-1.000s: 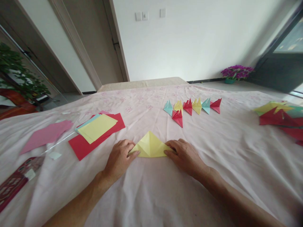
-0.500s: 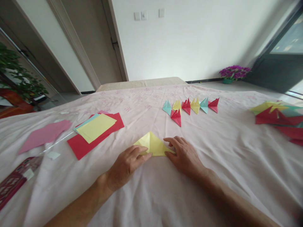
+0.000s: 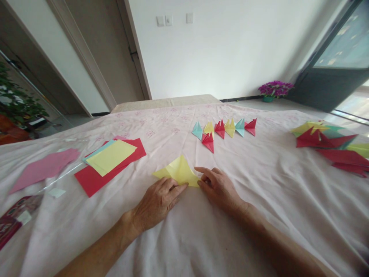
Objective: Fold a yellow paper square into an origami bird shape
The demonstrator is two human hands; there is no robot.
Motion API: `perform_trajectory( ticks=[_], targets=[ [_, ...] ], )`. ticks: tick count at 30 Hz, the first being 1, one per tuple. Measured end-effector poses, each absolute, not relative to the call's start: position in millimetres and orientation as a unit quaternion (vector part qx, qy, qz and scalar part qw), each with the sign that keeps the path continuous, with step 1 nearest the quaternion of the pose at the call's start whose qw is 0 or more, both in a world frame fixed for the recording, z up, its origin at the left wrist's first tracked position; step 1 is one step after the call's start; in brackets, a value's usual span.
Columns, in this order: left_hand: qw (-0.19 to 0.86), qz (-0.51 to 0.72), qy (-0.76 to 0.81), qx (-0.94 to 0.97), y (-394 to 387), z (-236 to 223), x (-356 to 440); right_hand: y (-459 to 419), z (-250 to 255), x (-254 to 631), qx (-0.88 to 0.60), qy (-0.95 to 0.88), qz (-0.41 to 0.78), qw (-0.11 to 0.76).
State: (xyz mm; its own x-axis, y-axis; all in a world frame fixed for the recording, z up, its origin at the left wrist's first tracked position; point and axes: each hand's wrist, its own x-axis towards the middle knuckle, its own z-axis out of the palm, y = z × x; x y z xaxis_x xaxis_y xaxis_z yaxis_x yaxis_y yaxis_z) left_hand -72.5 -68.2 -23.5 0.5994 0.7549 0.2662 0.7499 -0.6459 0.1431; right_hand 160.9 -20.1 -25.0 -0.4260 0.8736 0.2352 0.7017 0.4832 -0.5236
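Observation:
A folded sheet of yellow origami paper (image 3: pixel 179 171) lies before me on the cloth, its peak pointing away from me and its middle bulging a little. My left hand (image 3: pixel 158 200) pinches the near edge, thumb and fingers pressed together on it. At the right corner, my right hand (image 3: pixel 220 188) grips the paper between thumb and curled fingers, with the index finger stretched above it. My fingertips hide part of the near edge.
Left are loose yellow paper (image 3: pixel 112 156), red paper (image 3: pixel 89 181) and pink paper (image 3: pixel 46 165), plus a dark red packet (image 3: pixel 13 219). Beyond my hands stand several small folded paper pieces (image 3: pixel 230 128). Larger folded red pieces (image 3: pixel 323 139) lie far right on the pink-white tablecloth (image 3: pixel 259 165).
The yellow paper has lifted and bent along its near edge, and its left corner shows further out. My left fingers have closed more on it. The whole view has shifted slightly.

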Motion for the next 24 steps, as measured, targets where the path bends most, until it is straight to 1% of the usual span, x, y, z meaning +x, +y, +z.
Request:
perform_trajectory(
  ticks=[3,7,11,14,18,21,24],
  targets=[
    [0.021,0.152,0.429,0.89,-66,-25,-72,-19,-23,159,-0.483,-0.828,0.169,0.229],
    [0.011,0.138,0.44,0.887,-67,-24,-69,-18,-21,157,-0.491,-0.83,0.157,0.211],
    [-0.03,0.122,0.443,0.888,-69,-22,-65,-17,-22,156,-0.499,-0.829,0.151,0.202],
    [-0.064,0.124,0.444,0.885,-70,-20,-63,-19,-21,158,-0.496,-0.831,0.134,0.214],
    [-0.063,0.121,0.443,0.886,-72,-19,-62,-24,-16,164,-0.423,-0.873,0.075,0.229],
    [-0.05,0.118,0.444,0.887,-72,-19,-63,-26,-13,167,-0.362,-0.906,0.052,0.214],
    [-0.051,0.121,0.445,0.886,-71,-19,-63,-27,-12,169,-0.336,-0.921,0.059,0.188]
  ],
)
